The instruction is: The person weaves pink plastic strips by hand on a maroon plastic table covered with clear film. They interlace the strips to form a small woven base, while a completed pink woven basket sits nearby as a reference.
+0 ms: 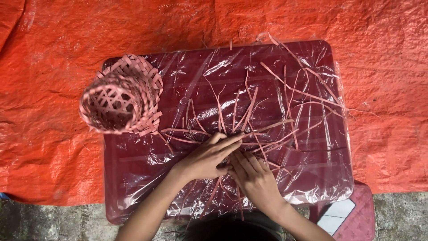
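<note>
Hands are pressing flat on crossed pink strips (pixel 249 129) mid-table (pixel 133 178): left hand (pixel 207 156) and right hand (pixel 254 176), fingers extended, are gripping nothing, seemingly pinning the crossing so it is not slipping. Finished basket (pixel 120 96) is lying tipped at the left corner.

A woven basket (pixel 121 96) stood at the worktop's (pixel 133 178) far left corner. Loose weaving strips (pixel 249 120) lay across the centre and far right. A phone (pixel 336 215) lay near right, off the worktop.

Both forearms are bare to the near edge, no sleeves, and the left hand (pixel 206 157) and right hand (pixel 253 176) wear no rings, bands or gloves.
</note>
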